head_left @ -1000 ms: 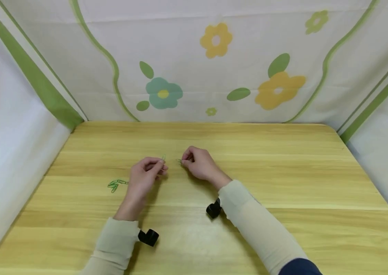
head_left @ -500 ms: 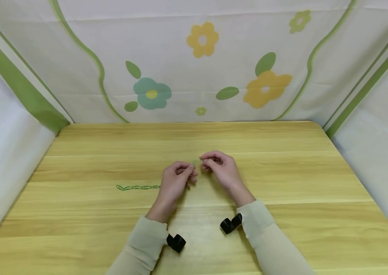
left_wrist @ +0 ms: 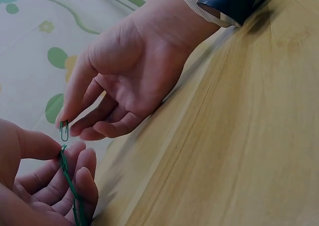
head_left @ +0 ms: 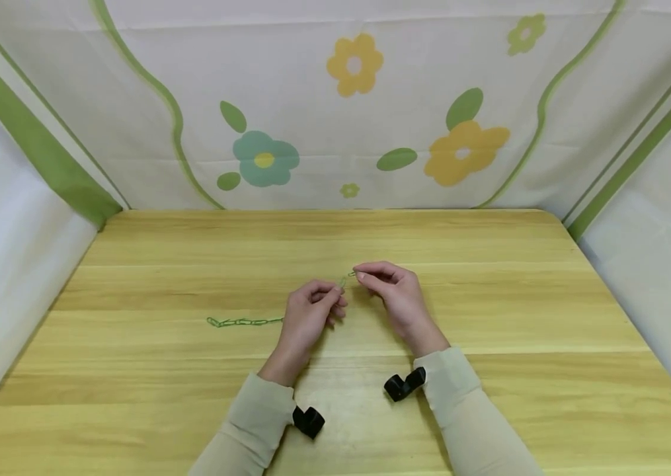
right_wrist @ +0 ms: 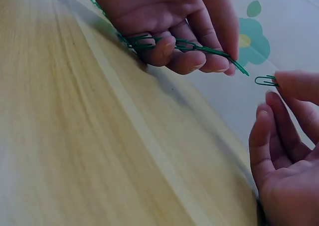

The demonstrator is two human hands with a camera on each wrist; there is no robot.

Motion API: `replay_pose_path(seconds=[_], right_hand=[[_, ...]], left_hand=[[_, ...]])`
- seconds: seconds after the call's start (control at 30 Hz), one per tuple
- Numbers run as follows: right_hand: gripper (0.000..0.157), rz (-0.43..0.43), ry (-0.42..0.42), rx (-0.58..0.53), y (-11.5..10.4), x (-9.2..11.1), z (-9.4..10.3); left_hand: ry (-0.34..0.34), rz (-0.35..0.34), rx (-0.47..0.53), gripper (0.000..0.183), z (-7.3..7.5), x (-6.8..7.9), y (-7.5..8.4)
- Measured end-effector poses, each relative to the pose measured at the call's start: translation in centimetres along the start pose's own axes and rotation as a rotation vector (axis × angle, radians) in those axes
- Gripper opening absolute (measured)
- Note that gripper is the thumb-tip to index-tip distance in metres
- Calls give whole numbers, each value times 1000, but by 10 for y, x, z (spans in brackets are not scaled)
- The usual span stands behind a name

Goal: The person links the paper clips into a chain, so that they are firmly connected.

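Observation:
My left hand (head_left: 311,311) pinches the end link of a chain of green paper clips (head_left: 246,322) between thumb and index finger. The chain runs back across its curled fingers, as the right wrist view shows, and its tail trails on the table to the left. Facing it, my right hand (head_left: 400,301) pinches a single green paper clip (right_wrist: 265,81) by one end. The clip's rounded loop points at the tip of the chain's end link (right_wrist: 241,68), with a small gap between them. Both hands are raised over the middle of the table.
The wooden table (head_left: 519,396) reaches back to a white cloth wall (head_left: 311,66) printed with flowers and leaves. More white cloth hangs at both sides. A black wrist camera (head_left: 309,422) sits on the left cuff, another (head_left: 404,383) on the right.
Both hands have shifted right in the view, which has itself turned slightly. The chain's tail, bunched up a second ago, is now drawn out in a line. The clip and the chain's end are closer together.

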State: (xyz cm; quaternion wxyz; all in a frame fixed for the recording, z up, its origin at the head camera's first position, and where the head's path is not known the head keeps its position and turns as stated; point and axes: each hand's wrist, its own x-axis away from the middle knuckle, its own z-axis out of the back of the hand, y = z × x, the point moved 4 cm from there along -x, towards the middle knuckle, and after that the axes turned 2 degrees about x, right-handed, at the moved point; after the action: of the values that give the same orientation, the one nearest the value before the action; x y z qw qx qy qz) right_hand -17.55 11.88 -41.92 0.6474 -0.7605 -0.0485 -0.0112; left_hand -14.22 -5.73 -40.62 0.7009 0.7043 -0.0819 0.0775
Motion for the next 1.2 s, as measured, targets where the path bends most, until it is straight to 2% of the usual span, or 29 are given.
replay_pose_path(seconds=[0.37, 0.77, 1.03, 1.2], right_hand=[[25, 54, -43, 123, 1, 3, -3], [20, 116, -60, 232, 2, 5, -6], [16, 195, -69, 434, 0, 4, -9], [17, 171, -86, 457, 0, 5, -10]], left_hand=[[-10, 3, -8, 20, 1, 1, -2], [-37, -18, -48, 19, 0, 1, -3], [-31, -23, -30, 19, 0, 1, -1], [-15, -30, -12, 18, 0, 1, 0]])
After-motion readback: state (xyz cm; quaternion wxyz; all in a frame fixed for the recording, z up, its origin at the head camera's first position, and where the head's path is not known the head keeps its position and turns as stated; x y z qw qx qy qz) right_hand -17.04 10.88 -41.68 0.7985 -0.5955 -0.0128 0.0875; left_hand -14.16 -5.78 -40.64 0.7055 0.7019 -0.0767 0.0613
